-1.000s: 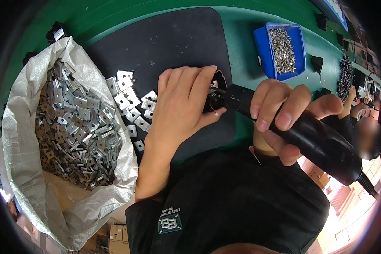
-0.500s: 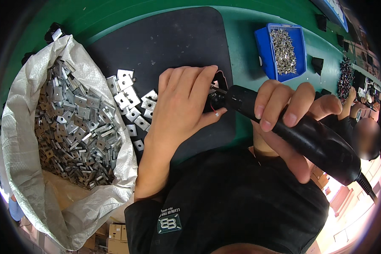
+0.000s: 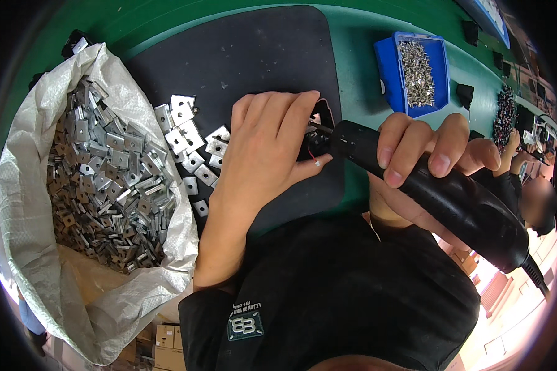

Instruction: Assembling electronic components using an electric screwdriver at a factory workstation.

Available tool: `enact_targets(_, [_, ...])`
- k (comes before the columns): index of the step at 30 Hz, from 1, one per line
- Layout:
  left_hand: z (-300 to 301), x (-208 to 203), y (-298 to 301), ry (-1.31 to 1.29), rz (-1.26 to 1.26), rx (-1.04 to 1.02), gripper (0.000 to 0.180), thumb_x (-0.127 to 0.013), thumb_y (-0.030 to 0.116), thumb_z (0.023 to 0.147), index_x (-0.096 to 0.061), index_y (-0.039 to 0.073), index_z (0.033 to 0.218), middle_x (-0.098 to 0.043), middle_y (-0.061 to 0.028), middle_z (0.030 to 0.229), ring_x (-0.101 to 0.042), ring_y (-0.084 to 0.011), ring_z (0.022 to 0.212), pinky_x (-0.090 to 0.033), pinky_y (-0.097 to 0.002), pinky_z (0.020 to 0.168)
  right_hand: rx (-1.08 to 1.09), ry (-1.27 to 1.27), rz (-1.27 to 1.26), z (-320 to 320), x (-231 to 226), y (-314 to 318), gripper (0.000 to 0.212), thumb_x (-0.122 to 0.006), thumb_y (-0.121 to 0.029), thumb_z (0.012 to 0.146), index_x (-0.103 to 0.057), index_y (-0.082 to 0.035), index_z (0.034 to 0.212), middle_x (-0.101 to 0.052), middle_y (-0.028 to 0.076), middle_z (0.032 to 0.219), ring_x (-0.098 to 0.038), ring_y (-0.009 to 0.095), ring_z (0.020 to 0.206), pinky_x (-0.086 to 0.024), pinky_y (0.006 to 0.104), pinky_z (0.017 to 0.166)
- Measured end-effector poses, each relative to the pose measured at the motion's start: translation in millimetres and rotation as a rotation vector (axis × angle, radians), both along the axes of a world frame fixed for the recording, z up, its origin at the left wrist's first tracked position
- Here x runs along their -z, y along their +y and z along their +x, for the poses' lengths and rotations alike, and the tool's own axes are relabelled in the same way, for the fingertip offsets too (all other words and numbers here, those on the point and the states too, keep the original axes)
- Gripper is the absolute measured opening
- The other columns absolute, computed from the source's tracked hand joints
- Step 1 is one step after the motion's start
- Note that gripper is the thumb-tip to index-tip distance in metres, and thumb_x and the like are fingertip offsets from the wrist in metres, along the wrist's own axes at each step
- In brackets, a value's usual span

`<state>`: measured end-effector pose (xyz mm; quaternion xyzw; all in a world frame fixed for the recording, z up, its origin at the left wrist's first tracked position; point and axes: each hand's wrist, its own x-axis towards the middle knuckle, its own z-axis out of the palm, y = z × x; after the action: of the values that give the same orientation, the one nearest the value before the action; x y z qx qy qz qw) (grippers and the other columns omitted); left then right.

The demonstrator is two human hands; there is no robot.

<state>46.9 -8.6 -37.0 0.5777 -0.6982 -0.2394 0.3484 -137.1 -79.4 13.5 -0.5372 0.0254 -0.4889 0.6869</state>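
Observation:
My right hand wraps round a black corded electric screwdriver, which points left. Its thin metal bit reaches into a small black housing at the edge of my left hand. That hand is closed over the housing, its thumb along the near side and its fingers over the far side. A red wire with a white tip shows by the thumb. Most of the housing, and whatever the bit touches, is hidden by the left hand. Loose square metal plates with holes lie just left of it.
On the left stands a white woven sack full of metal plates. A blue bin of small screws sits at the far right on the green table. A black mat lies under my hands. Another person is at the right.
Both hands hold their grip and the bit stays at the housing. The right fingers and the screwdriver have shifted only slightly. The whole view has moved a little.

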Motion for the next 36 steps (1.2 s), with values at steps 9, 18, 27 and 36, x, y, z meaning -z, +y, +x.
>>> enact_targets(9, [1.7,-0.3,2.2,-0.001,0.026,0.029,0.073,-0.085,0.027,0.062,-0.055,0.006,0.125,-0.058,-0.0082,0.110,-0.056,-0.0281,0.104,-0.038,-0.0426,0.094,0.013,0.018,0.042,5.1,-1.4,8.2,0.060,-0.058,-0.064,0.087,-0.059,-0.023,0.131,-0.050,0.005,0.111,-0.060,0.025,0.070,-0.038,0.0388,0.068])
enact_targets(18, [1.9,-0.5,2.6,0.011,0.033,0.047,0.076,-0.085,0.022,0.056,-0.057,0.006,0.124,-0.060,-0.0090,0.109,-0.056,-0.0294,0.103,-0.039,-0.0422,0.093,-0.137,-0.119,-0.159,-0.6,16.5,-11.9,0.030,-0.049,-0.035,0.101,-0.050,-0.021,0.128,-0.042,0.015,0.128,-0.065,0.031,0.071,-0.048,0.0418,0.070])
enact_targets(27, [2.2,-1.0,2.2,-0.004,0.041,0.047,0.075,-0.086,0.026,0.060,-0.054,0.005,0.125,-0.059,-0.0088,0.108,-0.056,-0.0288,0.104,-0.038,-0.0438,0.095,0.003,-0.036,-0.169,4.8,12.1,-5.5,0.079,-0.083,-0.051,0.073,-0.048,-0.020,0.137,-0.041,0.005,0.139,-0.064,0.021,0.070,-0.041,0.0313,0.066])
enact_targets(36, [1.3,-6.1,-0.8,0.008,0.039,0.050,0.076,-0.086,0.026,0.060,-0.054,0.005,0.126,-0.059,-0.0086,0.109,-0.056,-0.0286,0.104,-0.038,-0.0431,0.095,0.046,-0.005,-0.283,-1.1,10.9,-8.8,0.080,-0.082,-0.055,0.073,-0.048,-0.017,0.135,-0.050,0.005,0.124,-0.063,0.016,0.071,-0.046,0.0285,0.063])
